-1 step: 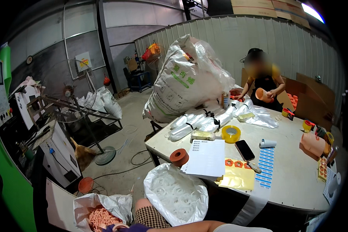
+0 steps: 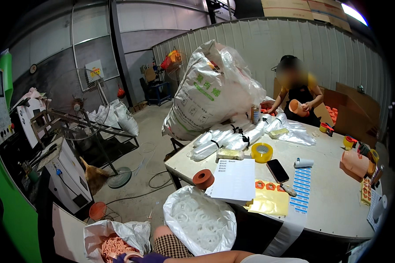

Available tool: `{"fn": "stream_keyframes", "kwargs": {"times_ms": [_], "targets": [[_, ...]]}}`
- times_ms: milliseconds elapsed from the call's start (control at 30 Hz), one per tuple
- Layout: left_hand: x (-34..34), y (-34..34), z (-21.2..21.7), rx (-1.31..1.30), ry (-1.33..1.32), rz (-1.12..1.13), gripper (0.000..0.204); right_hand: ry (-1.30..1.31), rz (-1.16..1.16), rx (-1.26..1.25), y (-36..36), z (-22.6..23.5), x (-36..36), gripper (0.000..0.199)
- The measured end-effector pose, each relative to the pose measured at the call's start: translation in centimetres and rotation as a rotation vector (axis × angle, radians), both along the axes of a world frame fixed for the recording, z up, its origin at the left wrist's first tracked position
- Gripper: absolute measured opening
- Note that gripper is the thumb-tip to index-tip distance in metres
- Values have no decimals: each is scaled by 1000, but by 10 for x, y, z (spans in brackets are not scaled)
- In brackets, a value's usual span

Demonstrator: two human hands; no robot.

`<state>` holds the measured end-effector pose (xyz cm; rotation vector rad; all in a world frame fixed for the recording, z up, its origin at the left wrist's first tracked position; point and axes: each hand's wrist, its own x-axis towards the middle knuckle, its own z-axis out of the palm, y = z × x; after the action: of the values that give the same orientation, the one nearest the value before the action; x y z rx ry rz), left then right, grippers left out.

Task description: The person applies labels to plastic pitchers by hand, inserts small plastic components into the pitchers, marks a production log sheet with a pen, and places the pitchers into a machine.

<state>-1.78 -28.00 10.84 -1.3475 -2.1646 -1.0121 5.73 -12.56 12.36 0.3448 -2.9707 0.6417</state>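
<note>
At the bottom edge my right hand (image 2: 150,258), in a purple glove, is closed on a pink ring-shaped part (image 2: 133,254), cut off by the frame. A second patch of purple glove shows on its other side; I cannot tell if it is my left hand. Right beside them, a white sack (image 2: 138,234) holds loose pink plastic pieces (image 2: 114,246). Next to my knee stands another white sack (image 2: 171,210) with many translucent plastic rings (image 2: 199,222).
The white table (image 2: 333,193) bears paper sheets (image 2: 235,179), a phone (image 2: 277,170), yellow tape (image 2: 262,152), a brown roll (image 2: 203,179), blue labels (image 2: 300,188) and plastic bags (image 2: 232,139). Behind a huge white sack (image 2: 206,96), a co-worker (image 2: 303,94) handles a peach-coloured container (image 2: 297,108). A fan (image 2: 77,104) stands left.
The pink part and gloved fingers have shifted slightly left and up at the bottom edge. The co-worker's peach-coloured container has tilted a little.
</note>
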Motion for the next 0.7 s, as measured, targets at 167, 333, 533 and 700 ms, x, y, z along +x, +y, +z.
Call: {"fn": "stream_keyframes", "kwargs": {"times_ms": [167, 333, 533, 700], "targets": [[-108, 24, -2, 104, 165, 97, 89, 433, -20, -375, 30, -22, 3, 64], [-191, -11, 24, 269, 133, 103, 100, 449, -616, -150, 104, -32, 128, 22], [-59, 13, 0, 96, -153, -98, 81, -472, -1074, 262, 170, -75, 222, 24], [-4, 3, -26, -154, -34, -290, 63, -386, -1061, 336, 172, -99, 201, 14]]}}
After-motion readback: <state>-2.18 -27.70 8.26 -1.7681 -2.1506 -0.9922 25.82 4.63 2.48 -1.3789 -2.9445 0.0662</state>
